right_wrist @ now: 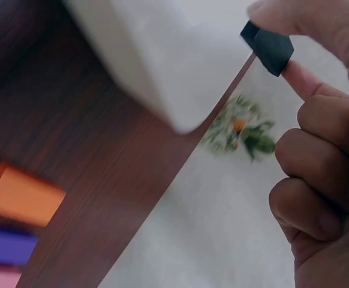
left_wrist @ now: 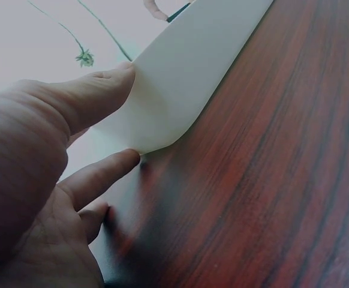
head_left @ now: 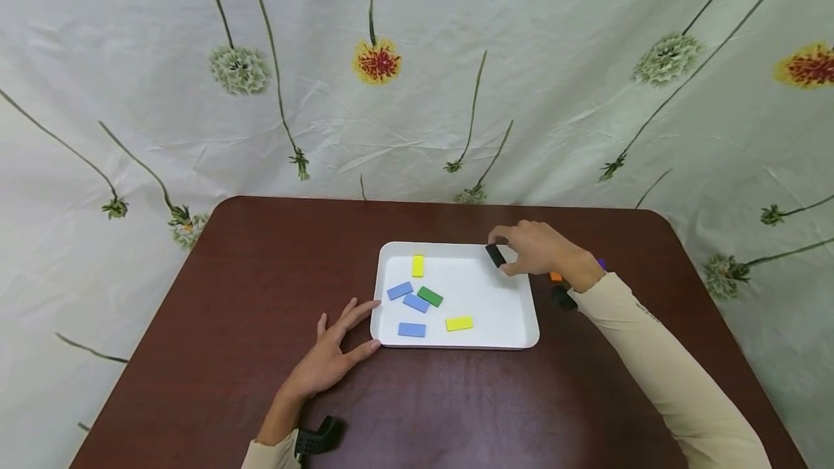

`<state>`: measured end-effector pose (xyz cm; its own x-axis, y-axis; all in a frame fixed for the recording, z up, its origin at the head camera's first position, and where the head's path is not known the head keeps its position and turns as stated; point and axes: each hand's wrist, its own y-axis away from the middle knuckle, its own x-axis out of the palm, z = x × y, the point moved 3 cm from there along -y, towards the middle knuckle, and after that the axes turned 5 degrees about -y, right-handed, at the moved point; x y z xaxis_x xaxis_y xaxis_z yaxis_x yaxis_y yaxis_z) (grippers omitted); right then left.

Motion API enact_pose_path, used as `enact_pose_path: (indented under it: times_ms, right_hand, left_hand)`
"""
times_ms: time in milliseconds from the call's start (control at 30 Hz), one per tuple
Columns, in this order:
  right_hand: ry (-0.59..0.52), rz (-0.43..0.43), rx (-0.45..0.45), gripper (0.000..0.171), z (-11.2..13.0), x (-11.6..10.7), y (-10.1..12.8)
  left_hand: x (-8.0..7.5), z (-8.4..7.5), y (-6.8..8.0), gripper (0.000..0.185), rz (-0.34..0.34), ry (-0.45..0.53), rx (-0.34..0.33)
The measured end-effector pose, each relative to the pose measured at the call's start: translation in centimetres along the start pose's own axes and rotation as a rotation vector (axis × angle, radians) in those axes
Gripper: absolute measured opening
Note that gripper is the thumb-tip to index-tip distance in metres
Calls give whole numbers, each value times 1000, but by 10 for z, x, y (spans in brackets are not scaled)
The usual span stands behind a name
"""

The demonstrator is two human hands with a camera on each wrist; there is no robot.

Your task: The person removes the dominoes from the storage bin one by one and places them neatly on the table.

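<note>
A white tray lies on the brown table, with several small blocks inside. Its left half holds three blue blocks, a green block and two yellow blocks. Over the tray's far right corner, my right hand pinches a black block between thumb and fingertip; the right wrist view shows the same black block with the other fingers curled. My left hand touches the tray's near left edge with extended fingers. In the left wrist view its thumb and a fingertip meet the tray's wall.
Right of the tray, partly behind the right wrist, lie an orange block, a purple block and a pink block. A floral cloth hangs behind the table's far edge.
</note>
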<state>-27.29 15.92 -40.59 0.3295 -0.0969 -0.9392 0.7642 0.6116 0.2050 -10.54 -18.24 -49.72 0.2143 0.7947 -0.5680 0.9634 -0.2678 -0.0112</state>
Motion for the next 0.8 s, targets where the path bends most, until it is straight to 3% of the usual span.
enact_pose_path:
  times_ms: [433, 800]
  right_hand:
    - [-33, -101, 53, 45, -54, -5, 41]
    - [-89, -60, 196, 46, -96, -3, 73]
  left_hand:
    - [-1, 2, 0, 63, 4, -11, -9]
    - [-2, 1, 0, 64, 1, -11, -14]
